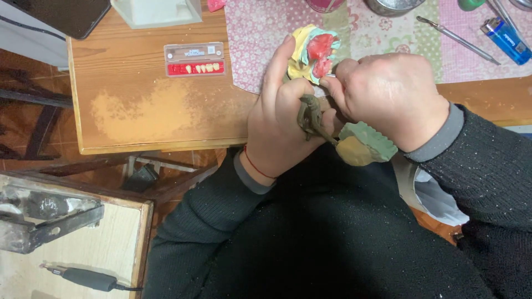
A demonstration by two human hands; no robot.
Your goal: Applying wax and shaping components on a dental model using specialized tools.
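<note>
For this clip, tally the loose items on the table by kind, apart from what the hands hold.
Tooth card with red strip: 1
Blue lighter: 1
Metal hand instrument: 1
Patterned cloth mat: 1
White box, partly cut off at the top edge: 1
Total: 5
Containers at the top edge are too cropped to count.

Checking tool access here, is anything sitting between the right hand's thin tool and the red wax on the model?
Nothing visible does. The right hand has its thin tool at the red wax, and the left hand grips the dental model from the side.
</note>
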